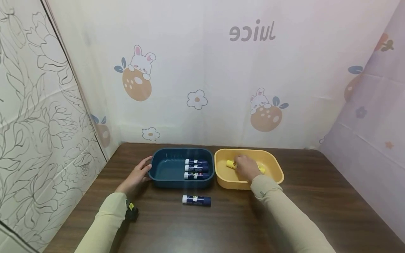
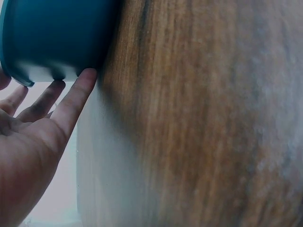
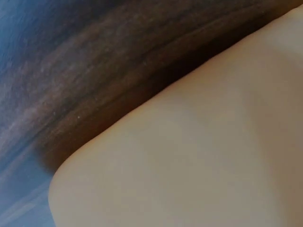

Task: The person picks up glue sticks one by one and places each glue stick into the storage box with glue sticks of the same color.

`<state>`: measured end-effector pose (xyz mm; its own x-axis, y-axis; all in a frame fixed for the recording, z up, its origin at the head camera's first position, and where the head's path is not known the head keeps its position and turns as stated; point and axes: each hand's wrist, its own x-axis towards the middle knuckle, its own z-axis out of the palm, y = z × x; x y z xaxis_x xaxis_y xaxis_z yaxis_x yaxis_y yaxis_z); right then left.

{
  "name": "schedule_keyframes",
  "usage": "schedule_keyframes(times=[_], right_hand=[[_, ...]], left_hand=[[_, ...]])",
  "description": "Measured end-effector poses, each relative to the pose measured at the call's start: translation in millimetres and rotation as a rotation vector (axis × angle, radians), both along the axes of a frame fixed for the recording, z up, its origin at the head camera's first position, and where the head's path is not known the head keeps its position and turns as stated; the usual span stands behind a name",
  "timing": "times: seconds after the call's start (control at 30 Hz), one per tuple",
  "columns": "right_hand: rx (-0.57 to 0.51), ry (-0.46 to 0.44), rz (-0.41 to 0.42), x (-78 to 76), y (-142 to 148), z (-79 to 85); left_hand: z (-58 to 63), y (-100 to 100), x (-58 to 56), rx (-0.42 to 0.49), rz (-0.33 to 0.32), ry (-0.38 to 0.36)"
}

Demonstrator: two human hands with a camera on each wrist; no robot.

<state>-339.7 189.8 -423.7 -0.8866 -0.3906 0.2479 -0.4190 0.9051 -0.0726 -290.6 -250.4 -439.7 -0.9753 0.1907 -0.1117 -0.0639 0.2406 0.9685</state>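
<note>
My left hand [image 1: 139,175] rests against the left end of a dark blue bin [image 1: 181,183]. In the left wrist view its fingers [image 2: 75,101] reach out fairly straight, tips at the bin's outer wall. Three navy glue sticks with white ends, one of them this glue stick [image 1: 196,176], lie side by side in the bin's right half. Inside the yellow bin [image 1: 232,185], my right hand [image 1: 246,168] pinches a yellow stick [image 1: 231,164] with dark print; the hand hides part of it. More yellow [image 1: 261,169] shows right of the hand.
Another navy glue stick [image 1: 196,200] lies on the brown wooden table [image 1: 221,228] in front of the bins. The two bins stand side by side near a printed curtain [image 1: 202,70]. The yellow bin's outer wall [image 3: 189,165] fills much of the right wrist view.
</note>
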Motion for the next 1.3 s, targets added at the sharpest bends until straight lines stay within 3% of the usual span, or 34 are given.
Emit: schedule_keyframes(times=[0.2,0.37,0.53,0.7,0.83,1.03,1.3], right_hand=[[-0.011,-0.022,0.002,0.8,2,0.3],[-0.060,0.023,0.071,7.5,-5,7.5],[-0.138,0.056,0.166,31.5,-31,29.5],[-0.208,-0.077,0.201,63.9,-60,43.5],[-0.214,-0.149,0.246,84.2,-77,45.5],[-0.133,-0.171,0.341,102.2,-92,38.5],[0.042,-0.142,0.410,111.5,-106,20.0]], left_hand=[[-1.6,0,-0.9,-0.001,-0.001,-0.001],[-2.7,-3,-1.4,0.006,0.010,-0.002],[-3.8,-3,-2.2,0.008,0.012,-0.013],[-3.7,-1,-3.1,0.001,0.011,-0.016],[-2.7,-1,-2.9,0.001,0.010,-0.011],[-1.9,0,-2.4,-0.002,-0.001,-0.004],[-0.6,0,-1.5,-0.007,0.007,-0.007]])
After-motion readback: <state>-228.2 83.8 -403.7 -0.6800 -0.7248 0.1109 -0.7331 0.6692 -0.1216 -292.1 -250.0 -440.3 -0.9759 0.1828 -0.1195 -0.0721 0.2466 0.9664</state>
